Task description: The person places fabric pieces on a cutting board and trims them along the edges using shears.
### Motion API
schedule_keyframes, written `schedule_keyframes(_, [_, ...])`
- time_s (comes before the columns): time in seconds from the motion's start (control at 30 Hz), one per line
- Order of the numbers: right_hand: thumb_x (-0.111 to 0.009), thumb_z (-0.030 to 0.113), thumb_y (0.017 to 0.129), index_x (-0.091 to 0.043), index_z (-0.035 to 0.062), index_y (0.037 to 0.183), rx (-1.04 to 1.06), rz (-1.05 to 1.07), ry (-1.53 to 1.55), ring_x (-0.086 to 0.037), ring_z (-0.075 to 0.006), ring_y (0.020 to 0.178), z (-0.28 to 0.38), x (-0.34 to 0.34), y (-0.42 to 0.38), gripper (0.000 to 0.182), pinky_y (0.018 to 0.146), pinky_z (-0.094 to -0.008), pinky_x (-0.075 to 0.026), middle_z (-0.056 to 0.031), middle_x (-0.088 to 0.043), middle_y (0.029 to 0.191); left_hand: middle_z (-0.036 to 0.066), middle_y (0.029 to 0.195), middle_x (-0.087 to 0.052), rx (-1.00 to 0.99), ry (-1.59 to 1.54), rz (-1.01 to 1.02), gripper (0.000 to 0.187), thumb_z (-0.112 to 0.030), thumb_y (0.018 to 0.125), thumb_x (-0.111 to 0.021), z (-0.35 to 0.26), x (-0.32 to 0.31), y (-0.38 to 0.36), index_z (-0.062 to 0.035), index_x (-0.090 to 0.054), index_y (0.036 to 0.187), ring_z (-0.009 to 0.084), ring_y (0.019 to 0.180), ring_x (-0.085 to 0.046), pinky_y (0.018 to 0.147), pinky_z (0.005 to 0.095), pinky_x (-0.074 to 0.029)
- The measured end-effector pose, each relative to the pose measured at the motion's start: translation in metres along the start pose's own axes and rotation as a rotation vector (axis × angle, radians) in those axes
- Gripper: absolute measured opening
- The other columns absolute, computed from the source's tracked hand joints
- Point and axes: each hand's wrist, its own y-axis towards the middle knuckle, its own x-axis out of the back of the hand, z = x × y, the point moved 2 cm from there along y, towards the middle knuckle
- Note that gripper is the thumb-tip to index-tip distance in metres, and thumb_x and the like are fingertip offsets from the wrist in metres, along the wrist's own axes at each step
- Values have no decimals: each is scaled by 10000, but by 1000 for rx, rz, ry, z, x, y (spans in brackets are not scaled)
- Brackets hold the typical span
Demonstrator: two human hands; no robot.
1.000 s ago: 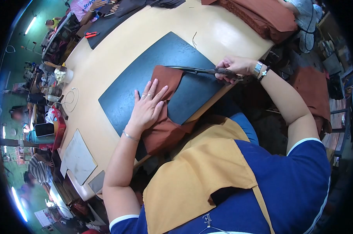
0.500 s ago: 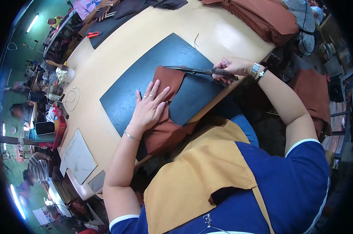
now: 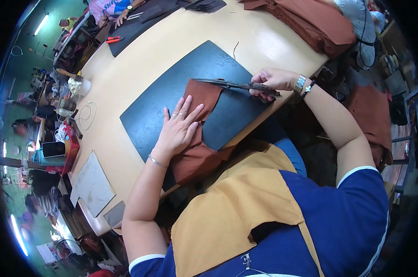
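Observation:
A reddish-brown piece of leather [image 3: 203, 94] lies on a dark cutting mat [image 3: 158, 87], its lower part bunched at the table's near edge. My left hand [image 3: 179, 127] rests flat on the leather with fingers spread, pressing it against the mat. In my right hand [image 3: 269, 83] is a pair of scissors [image 3: 239, 85], my fingers wrapped round the handles. The blades point left along the leather's far edge. Whether they are fully closed is too fine to tell.
A red basket [image 3: 70, 150] holding a phone [image 3: 53, 149] stands at the left edge. Nearby are a white cup [image 3: 83, 87] and a pale sheet [image 3: 92, 184]. Stacked brown leather [image 3: 306, 23] lies far right. Across the table, another person's hand [image 3: 122, 17] is near dark material and a red cutter [image 3: 112, 40].
The view has shifted slightly. The scissors remain at the leather's far edge, and my left hand stays pressed on it. The other person's hands across the table have moved.

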Motion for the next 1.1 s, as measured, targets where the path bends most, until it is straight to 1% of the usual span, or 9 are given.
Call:
schedule_keyframes(0.37, [-674, 271, 874, -622, 63, 822, 22, 24, -112, -604, -69, 574, 11, 1, 17, 221, 488, -181, -468, 1, -589, 667, 91, 1571, -182, -5, -11, -4, 486, -313, 981, -341, 0, 1, 0, -269, -347, 1465, 310, 1445, -163, 1091, 650, -137])
schedule_keyframes(0.63, [-673, 307, 884, -633, 61, 834, 120, -400, 38, -559, -72, 523, -23, 54, -19, 253, 465, -203, -441, -7, -587, 640, 85, 1481, -391, 24, -178, -104, 378, -158, 950, -436, 10, 8, -1, -176, -510, 1320, 269, 1385, -334, 1086, 566, -251])
schedule_keyframes(0.67, [-670, 311, 881, -634, 55, 822, 106, -497, -50, -557, -73, 520, -31, 65, -24, 265, 460, -213, -435, -11, -584, 627, 117, 1237, -605, -44, -132, -329, 252, -119, 926, -484, 18, 11, -4, -133, -576, 1161, 309, 1165, -555, 949, 482, -426])
schedule_keyframes(0.73, [-664, 318, 877, -635, 42, 797, 87, -675, -236, -552, -76, 513, -44, 87, -32, 289, 450, -233, -423, -19, -579, 600, 143, 1007, -666, 166, -132, -215, 179, -185, 935, -493, 34, 36, -10, -118, -573, 1080, 334, 945, -635, 804, 460, -490])
schedule_keyframes(0.8, [-672, 324, 836, -635, 8, 777, -2, -826, -486, -572, -148, 520, -47, 103, -38, 323, 483, -306, -442, -74, -591, 580, 188, 820, -641, 316, -51, -200, 176, -222, 953, -472, 58, 57, -18, -88, -569, 1013, 387, 772, -618, 691, 484, -487])
schedule_keyframes(0.87, [-684, 311, 785, -640, -8, 781, 48, -1006, -894, -603, -233, 578, -60, 120, -38, 322, 551, -360, -470, -139, -617, 634, 225, 796, -625, 392, -24, -277, 232, -254, 971, -430, 95, 77, -32, -67, -566, 983, 414, 771, -609, 695, 509, -484])
schedule_keyframes(0.9, [-691, 288, 767, -654, -1, 823, -109, -973, -954, -636, -316, 679, -59, 124, -39, 296, 628, -393, -495, -187, -639, 711, 228, 798, -628, 446, 2, -301, 247, -258, 971, -421, 124, 85, -42, -62, -571, 974, 414, 774, -612, 704, 505, -484])
schedule_keyframes(1.0, [-717, 282, 743, -661, 15, 858, -159, -826, -1080, -655, -352, 778, -46, 123, -40, 296, 716, -431, -515, -190, -664, 778, 229, 884, -641, 590, 272, -317, 258, -249, 959, -427, 196, 144, -85, -45, -585, 958, 411, 818, -618, 741, 496, -480])
schedule_keyframes(1.1, [-728, 309, 764, -660, 24, 969, -139, -930, -1141, -650, -340, 842, -5, 93, -21, 358, 767, -418, -512, -184, -677, 888, 219, 1023, -636, 749, 312, -665, 287, -269, 944, -447, 302, 202, -166, -42, -609, 1009, 404, 923, -612, 801, 471, -480])
